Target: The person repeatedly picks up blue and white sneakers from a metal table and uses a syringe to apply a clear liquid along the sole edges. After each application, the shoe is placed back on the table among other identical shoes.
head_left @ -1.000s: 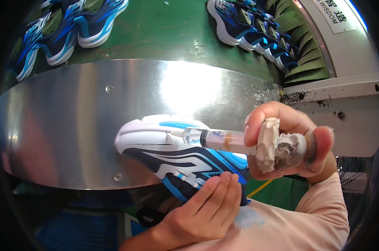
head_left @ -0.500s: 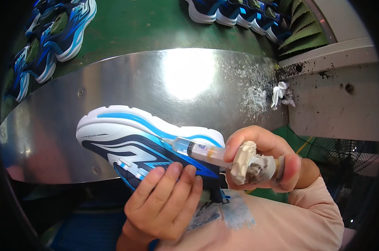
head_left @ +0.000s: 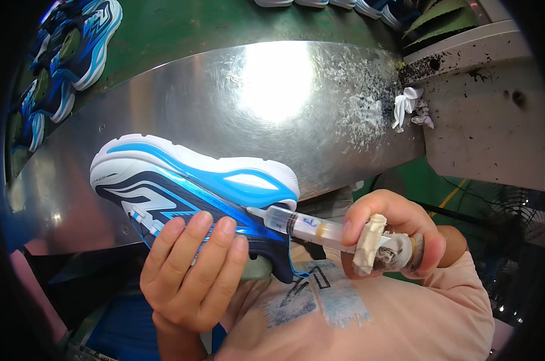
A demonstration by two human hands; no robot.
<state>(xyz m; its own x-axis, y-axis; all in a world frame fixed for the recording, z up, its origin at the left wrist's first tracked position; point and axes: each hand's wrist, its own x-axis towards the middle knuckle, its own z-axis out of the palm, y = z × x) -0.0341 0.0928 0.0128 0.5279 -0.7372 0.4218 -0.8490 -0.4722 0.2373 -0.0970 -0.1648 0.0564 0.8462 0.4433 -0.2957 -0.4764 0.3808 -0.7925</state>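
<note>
A blue, navy and white running shoe (head_left: 182, 174) is tilted on its side, its sole edge turned up and its toe to the left. My left hand (head_left: 194, 271) grips it from the near side, the fingers lying across the upper; the thumb is hidden. In my right hand (head_left: 398, 234) is a clear plastic syringe (head_left: 296, 225), its plunger end wrapped in dirty whitish material. The syringe tip is at the seam between upper and sole, near the heel. A little clear liquid shows in the barrel.
A shiny metal ledge (head_left: 164, 96) runs along a green conveyor belt (head_left: 182, 24). More shoes (head_left: 80, 60) stand at the far left and others (head_left: 344, 5) at the far edge. Crumpled white scraps (head_left: 407, 108) lie by a stained pale panel (head_left: 483, 114). A black fan guard (head_left: 495, 222) is at right.
The syringe tip has shifted along the seam from the shoe's middle toward the heel. My left hand has moved left with the shoe, and the view has tipped slightly.
</note>
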